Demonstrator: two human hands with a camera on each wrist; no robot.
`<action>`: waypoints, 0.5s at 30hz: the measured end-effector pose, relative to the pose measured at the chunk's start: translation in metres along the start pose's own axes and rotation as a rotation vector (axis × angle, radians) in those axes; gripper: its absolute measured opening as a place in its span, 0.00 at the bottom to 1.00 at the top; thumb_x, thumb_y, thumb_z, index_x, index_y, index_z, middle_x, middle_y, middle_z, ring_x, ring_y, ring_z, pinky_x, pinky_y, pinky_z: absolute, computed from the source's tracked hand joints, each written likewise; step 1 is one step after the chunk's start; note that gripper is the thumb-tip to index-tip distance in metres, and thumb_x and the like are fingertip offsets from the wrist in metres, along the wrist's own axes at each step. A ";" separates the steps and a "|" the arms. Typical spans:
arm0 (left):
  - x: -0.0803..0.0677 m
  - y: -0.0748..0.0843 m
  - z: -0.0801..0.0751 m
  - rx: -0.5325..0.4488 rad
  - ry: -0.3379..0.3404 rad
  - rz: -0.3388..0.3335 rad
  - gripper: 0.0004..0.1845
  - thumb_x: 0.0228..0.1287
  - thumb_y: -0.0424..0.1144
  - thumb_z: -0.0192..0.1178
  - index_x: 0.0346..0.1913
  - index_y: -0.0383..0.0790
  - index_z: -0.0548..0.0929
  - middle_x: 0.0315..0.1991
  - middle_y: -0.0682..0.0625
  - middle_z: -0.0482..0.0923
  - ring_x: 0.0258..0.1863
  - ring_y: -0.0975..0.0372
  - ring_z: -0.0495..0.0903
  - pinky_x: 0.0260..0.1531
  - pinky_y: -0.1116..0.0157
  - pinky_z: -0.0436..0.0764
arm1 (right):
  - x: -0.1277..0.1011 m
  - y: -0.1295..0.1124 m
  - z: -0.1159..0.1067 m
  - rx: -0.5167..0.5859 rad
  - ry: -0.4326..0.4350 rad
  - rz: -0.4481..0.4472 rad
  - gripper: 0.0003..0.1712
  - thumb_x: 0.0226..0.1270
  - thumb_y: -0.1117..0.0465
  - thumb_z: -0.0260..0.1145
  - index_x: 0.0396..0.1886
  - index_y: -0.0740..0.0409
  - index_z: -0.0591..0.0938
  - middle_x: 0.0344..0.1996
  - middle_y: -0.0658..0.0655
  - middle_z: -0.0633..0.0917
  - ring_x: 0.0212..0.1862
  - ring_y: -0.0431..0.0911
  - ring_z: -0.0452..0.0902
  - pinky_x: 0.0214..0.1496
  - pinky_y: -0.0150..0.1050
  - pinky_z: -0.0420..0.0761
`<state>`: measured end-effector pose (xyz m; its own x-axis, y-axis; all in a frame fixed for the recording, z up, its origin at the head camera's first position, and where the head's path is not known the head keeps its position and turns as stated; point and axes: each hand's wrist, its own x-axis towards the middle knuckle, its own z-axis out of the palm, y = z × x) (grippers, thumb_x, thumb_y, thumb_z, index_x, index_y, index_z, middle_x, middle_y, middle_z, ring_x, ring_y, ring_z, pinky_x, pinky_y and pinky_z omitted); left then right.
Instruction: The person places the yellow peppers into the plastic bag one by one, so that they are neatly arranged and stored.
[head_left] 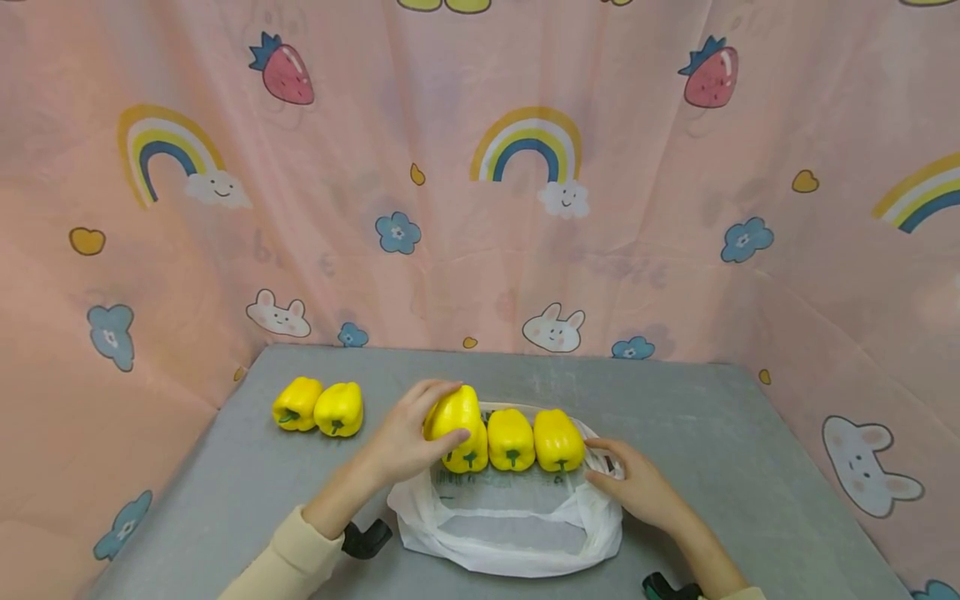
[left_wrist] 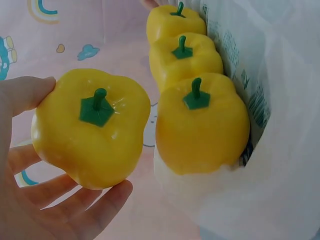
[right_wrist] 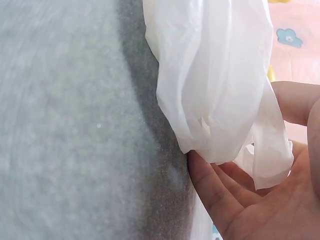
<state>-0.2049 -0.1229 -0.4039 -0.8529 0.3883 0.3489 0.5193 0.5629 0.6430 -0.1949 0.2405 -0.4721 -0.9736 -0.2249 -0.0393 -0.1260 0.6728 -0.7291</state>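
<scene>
My left hand (head_left: pixel 416 429) grips a yellow bell pepper (head_left: pixel 456 410) with a green stem, thumb on one side and fingers on the other. It is lifted beside a row of three more yellow peppers (head_left: pixel 512 440) in a white plastic bag (head_left: pixel 510 562) with its mouth spread open. In the left wrist view the held pepper (left_wrist: pixel 90 130) hangs apart from the nearest pepper (left_wrist: pixel 202 130). At the bag's right rim, my right hand (head_left: pixel 637 487) holds the plastic between thumb and fingers. The right wrist view shows a bag handle (right_wrist: pixel 272 145) lying across that palm.
Two more yellow peppers (head_left: pixel 337 410) lie side by side at the back left of the grey table (head_left: pixel 712 425). A pink patterned curtain (head_left: pixel 480 275) hangs behind the table and along its sides. Black wrist-worn pieces (head_left: pixel 366 540) show by both forearms.
</scene>
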 end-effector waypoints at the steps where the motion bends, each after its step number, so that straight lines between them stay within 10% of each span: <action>1: 0.000 0.001 0.002 -0.010 -0.007 -0.001 0.32 0.65 0.47 0.70 0.71 0.46 0.74 0.67 0.48 0.71 0.61 0.53 0.75 0.53 0.55 0.83 | 0.000 0.000 0.000 0.001 0.000 -0.001 0.33 0.71 0.49 0.69 0.68 0.61 0.75 0.68 0.68 0.73 0.71 0.68 0.64 0.67 0.70 0.64; 15: 0.001 0.015 0.018 -0.194 -0.073 -0.022 0.33 0.66 0.49 0.70 0.71 0.46 0.73 0.67 0.52 0.70 0.59 0.58 0.75 0.51 0.59 0.83 | -0.001 0.002 0.000 0.011 0.000 0.003 0.33 0.71 0.48 0.68 0.69 0.60 0.75 0.68 0.67 0.73 0.71 0.67 0.64 0.67 0.70 0.65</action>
<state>-0.1975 -0.1012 -0.4063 -0.8543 0.4332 0.2873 0.4744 0.4235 0.7718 -0.1938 0.2420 -0.4731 -0.9740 -0.2229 -0.0411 -0.1213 0.6656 -0.7364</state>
